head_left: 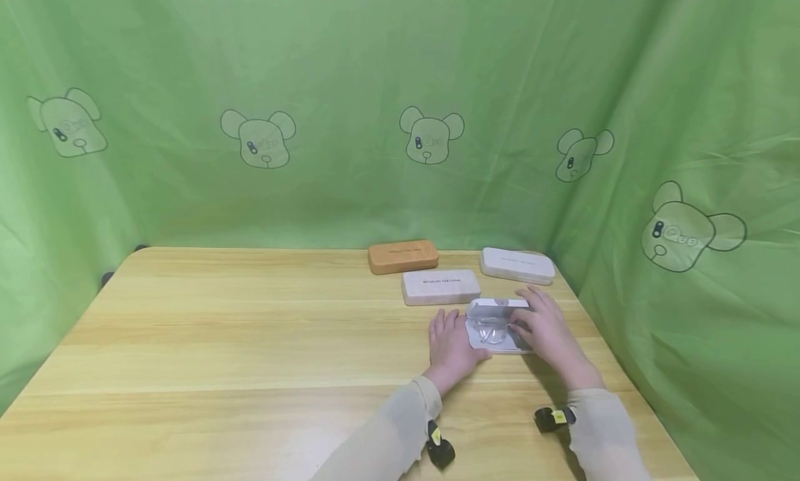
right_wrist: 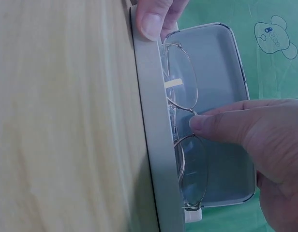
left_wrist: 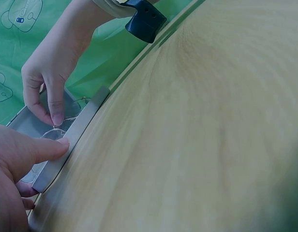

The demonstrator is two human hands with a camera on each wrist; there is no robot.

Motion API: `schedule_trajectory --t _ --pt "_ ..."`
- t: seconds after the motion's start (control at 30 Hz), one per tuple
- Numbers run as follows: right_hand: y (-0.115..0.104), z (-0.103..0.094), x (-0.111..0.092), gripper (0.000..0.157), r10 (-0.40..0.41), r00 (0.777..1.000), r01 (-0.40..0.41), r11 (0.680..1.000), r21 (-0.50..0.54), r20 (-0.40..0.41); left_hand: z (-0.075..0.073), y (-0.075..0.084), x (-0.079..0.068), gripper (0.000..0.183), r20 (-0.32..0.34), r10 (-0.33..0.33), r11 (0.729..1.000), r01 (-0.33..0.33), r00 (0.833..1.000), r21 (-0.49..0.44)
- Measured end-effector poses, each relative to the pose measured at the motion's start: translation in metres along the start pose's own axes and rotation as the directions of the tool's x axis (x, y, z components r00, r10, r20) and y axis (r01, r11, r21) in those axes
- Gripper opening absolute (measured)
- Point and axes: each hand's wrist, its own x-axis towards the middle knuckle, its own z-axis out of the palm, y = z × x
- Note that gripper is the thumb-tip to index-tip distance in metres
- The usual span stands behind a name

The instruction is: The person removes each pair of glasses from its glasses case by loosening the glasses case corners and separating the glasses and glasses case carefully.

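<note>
An open eyeglasses case (head_left: 500, 311) with a grey lining lies at the right of the table, its lid raised at the back. Inside it is a pair of thin-framed eyeglasses (right_wrist: 187, 67) with clear lenses and a small pale label on one lens. My right hand (head_left: 550, 332) pinches the eyeglasses at the bridge between thumb and fingertips. With my left hand (head_left: 453, 349) I hold the left end of the case, the thumb on its front wall (left_wrist: 86, 121) and the other fingers around the side. Part of the eyeglasses is hidden behind that wall.
Behind the open case lie a closed whitish case (head_left: 440, 288), an orange-brown case (head_left: 403, 257) and another white case (head_left: 517, 264) at the back right. A green curtain (head_left: 350, 120) hangs behind and beside the wooden table (head_left: 219, 349).
</note>
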Motion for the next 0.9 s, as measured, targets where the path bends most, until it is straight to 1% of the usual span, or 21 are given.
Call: schedule_trajectory --t 0.23,0.63,0.77,0.9 --pt "0.002 -0.002 0.0 0.018 -0.034 0.999 0.034 0.999 0.013 -0.039 0.002 0.001 0.0 0.081 0.001 -0.007 1.0 0.007 1.0 -0.003" --pt "0.002 -0.011 0.002 0.018 -0.039 0.999 0.041 0.998 0.057 -0.037 -0.001 0.001 -0.001 0.082 0.009 -0.005 1.0 0.005 1.0 -0.015" --pt "0.0 -0.015 0.004 0.017 -0.063 0.996 0.066 0.996 0.053 -0.064 0.0 0.0 0.0 0.082 0.008 -0.009 1.0 0.01 1.0 -0.019" --pt "-0.002 -0.02 0.006 0.016 -0.068 0.994 0.073 0.995 0.063 -0.087 0.0 0.0 0.001 0.082 0.013 -0.012 1.0 0.012 1.0 -0.02"
